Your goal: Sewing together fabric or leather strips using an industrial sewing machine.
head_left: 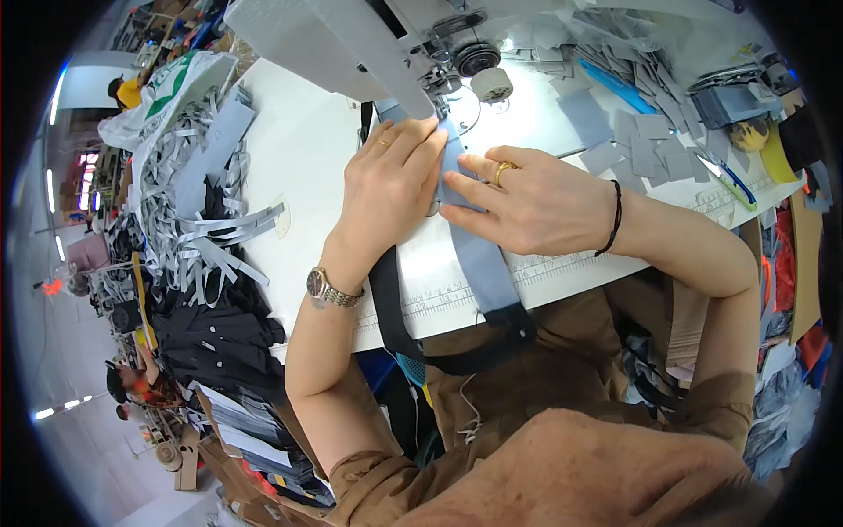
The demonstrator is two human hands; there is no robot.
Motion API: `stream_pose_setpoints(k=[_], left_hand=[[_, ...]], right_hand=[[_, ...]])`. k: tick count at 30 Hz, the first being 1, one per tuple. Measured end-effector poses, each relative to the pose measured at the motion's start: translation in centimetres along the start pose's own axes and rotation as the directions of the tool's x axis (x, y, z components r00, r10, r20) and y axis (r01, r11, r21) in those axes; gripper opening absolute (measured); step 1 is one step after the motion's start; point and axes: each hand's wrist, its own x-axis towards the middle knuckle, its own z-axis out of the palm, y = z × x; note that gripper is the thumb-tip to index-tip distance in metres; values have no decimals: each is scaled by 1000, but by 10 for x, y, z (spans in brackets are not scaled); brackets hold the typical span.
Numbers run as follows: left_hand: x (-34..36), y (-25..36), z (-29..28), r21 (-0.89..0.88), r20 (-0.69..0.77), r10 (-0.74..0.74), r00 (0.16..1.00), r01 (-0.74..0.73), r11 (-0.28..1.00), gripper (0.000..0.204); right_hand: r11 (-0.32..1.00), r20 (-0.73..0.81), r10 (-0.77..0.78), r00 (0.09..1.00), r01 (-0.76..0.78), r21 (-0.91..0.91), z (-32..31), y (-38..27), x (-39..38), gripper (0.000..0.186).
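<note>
My left hand (392, 180) lies flat on a grey-blue fabric strip (481, 263), pressing its upper end on the white table (299, 149) just in front of the sewing machine (351, 44). My right hand (518, 206) pinches the same strip from the right, fingers together on its edge. The strip runs down over the table's front edge, where a black strap (391, 307) is joined to it and hangs toward my lap. A watch sits on my left wrist, a black band on my right.
Several grey strips (206, 220) and dark garments (215, 338) are heaped at the left. Grey cut pieces (637, 145) lie at the right beside a blue tool (619, 88). A thread spool (492, 85) stands near the needle. Other people work at the far left.
</note>
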Motion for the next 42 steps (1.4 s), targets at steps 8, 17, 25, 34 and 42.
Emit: stream_pose_setpoints(k=[8, 17, 25, 34, 42], left_hand=[[2, -1, 2, -17, 84, -116, 990, 118, 993, 30], [1, 0, 6, -115, 21, -61, 998, 63, 991, 24], [3, -11, 10, -67, -46, -50, 998, 47, 997, 18], [-1, -10, 9, -56, -24, -120, 992, 118, 991, 15], [9, -6, 14, -53, -80, -62, 995, 57, 997, 11]], right_hand=[[998, -112, -52, 992, 48, -34, 2, -1, 1, 24], [996, -92, -39, 995, 32, -83, 8, 5, -2, 26], [979, -185, 7, 983, -45, -199, 21, 17, 10, 14], [936, 181, 334, 925, -349, 54, -19, 36, 1, 21], [718, 38, 426, 904, -312, -623, -26, 101, -39, 7]])
